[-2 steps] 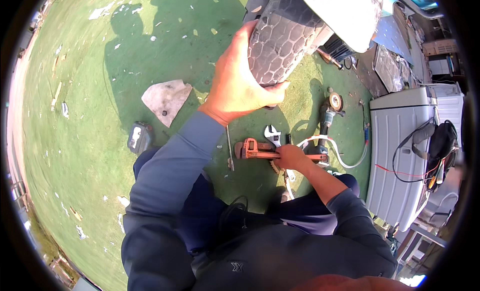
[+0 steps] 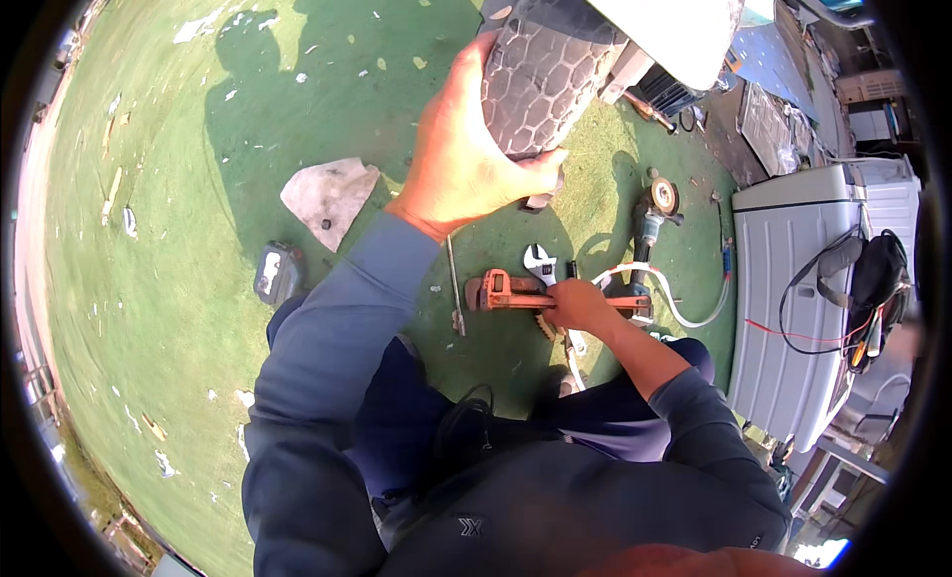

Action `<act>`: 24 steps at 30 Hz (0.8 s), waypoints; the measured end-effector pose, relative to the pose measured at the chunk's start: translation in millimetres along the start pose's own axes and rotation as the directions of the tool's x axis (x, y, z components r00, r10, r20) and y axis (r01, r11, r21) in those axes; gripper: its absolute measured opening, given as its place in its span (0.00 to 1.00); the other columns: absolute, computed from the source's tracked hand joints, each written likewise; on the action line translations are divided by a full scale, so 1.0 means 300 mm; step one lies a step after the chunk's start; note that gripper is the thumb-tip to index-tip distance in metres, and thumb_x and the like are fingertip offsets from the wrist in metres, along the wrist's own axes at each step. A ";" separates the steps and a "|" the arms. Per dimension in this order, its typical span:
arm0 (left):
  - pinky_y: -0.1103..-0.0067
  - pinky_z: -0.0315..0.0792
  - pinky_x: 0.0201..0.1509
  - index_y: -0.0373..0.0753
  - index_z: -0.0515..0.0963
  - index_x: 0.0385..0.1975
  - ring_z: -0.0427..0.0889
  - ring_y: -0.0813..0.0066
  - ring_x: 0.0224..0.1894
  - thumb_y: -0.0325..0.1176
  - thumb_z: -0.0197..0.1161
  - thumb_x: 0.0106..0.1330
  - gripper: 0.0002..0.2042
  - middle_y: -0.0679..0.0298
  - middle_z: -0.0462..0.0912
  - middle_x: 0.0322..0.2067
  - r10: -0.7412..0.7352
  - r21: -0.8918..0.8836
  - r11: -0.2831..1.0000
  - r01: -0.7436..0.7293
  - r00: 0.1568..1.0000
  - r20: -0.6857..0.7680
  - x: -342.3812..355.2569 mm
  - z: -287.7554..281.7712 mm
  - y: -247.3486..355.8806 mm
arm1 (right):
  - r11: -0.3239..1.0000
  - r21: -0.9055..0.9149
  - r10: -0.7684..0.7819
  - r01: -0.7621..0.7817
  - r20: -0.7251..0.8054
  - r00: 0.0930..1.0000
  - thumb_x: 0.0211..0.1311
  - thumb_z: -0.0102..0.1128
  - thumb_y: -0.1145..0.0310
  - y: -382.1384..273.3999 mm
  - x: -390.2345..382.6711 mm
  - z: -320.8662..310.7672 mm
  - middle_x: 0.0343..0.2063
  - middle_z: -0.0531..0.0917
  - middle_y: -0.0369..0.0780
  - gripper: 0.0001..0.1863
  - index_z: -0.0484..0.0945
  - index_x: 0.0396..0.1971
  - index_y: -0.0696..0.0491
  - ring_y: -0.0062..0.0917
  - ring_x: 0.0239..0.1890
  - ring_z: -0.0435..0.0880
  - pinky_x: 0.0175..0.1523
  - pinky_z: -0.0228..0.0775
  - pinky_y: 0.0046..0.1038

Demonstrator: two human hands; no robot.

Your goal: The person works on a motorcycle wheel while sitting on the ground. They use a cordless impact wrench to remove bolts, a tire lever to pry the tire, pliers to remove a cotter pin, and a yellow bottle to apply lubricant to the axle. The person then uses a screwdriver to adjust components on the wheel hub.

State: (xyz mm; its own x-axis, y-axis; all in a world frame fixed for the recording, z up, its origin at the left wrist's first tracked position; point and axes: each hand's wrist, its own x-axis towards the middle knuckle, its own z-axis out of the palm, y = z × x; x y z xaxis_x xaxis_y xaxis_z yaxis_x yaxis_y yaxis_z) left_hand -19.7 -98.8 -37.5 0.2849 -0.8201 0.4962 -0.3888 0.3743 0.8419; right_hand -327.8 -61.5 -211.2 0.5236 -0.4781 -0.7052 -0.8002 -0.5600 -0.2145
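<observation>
My left hand [image 2: 456, 151] is closed around the side of a black tire [image 2: 540, 81] with honeycomb tread, beneath a white cover [image 2: 659, 22], at the top. My right hand [image 2: 580, 304] is closed on an orange pipe wrench [image 2: 506, 294] low over the green ground. Just behind that wrench lies a silver adjustable wrench [image 2: 540, 265]. A thin metal rod [image 2: 454, 285] lies left of them. An angle grinder [image 2: 650, 225] rests to the right, with a pale hose [image 2: 684, 314] curving near it.
A stained rag [image 2: 327, 195] and a dark battery-like case [image 2: 278, 272] lie to the left on green flooring [image 2: 159, 309]. A large grey bin [image 2: 783, 299] stands at the right with a black bag and cables [image 2: 873, 289] on it. Panels and clutter [image 2: 778, 111] fill the upper right.
The tire, white cover and my left hand have shifted slightly left in the view. My right hand stays on the orange wrench.
</observation>
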 end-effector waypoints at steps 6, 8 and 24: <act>0.69 0.75 0.62 0.29 0.59 0.67 0.80 0.61 0.57 0.30 0.82 0.41 0.50 0.48 0.76 0.56 0.005 -0.038 0.999 -0.004 1.000 0.027 0.016 0.016 0.004 | 1.000 0.003 -0.010 0.010 -0.057 0.998 0.52 0.67 0.54 0.024 0.006 -0.025 0.29 0.87 0.47 0.17 0.86 0.29 0.54 0.46 0.37 0.87 0.44 0.80 0.45; 0.69 0.74 0.63 0.29 0.58 0.69 0.79 0.63 0.57 0.28 0.81 0.41 0.51 0.51 0.76 0.56 -0.032 -0.060 0.998 0.034 0.999 0.030 0.011 0.004 0.000 | 0.999 -0.002 -0.034 0.034 -0.053 0.998 0.54 0.66 0.52 0.023 0.002 -0.024 0.30 0.86 0.47 0.17 0.86 0.31 0.52 0.45 0.38 0.87 0.46 0.80 0.45; 0.68 0.68 0.69 0.24 0.60 0.68 0.75 0.63 0.61 0.26 0.80 0.47 0.47 0.50 0.73 0.61 -0.137 -0.041 0.990 0.137 0.990 0.015 0.010 0.016 0.036 | 0.997 0.068 -0.028 0.026 0.026 0.999 0.54 0.66 0.59 0.020 -0.004 0.020 0.34 0.88 0.48 0.15 0.88 0.33 0.55 0.44 0.40 0.89 0.44 0.81 0.44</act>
State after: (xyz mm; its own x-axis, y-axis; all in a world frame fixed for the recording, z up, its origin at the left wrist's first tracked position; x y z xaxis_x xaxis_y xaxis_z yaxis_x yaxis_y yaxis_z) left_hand -27.3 -99.3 -28.0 0.3227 -0.8699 0.3732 -0.3098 0.2755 0.9100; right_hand -334.9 -60.2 -215.6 0.5380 -0.4443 -0.7163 -0.8043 -0.5250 -0.2785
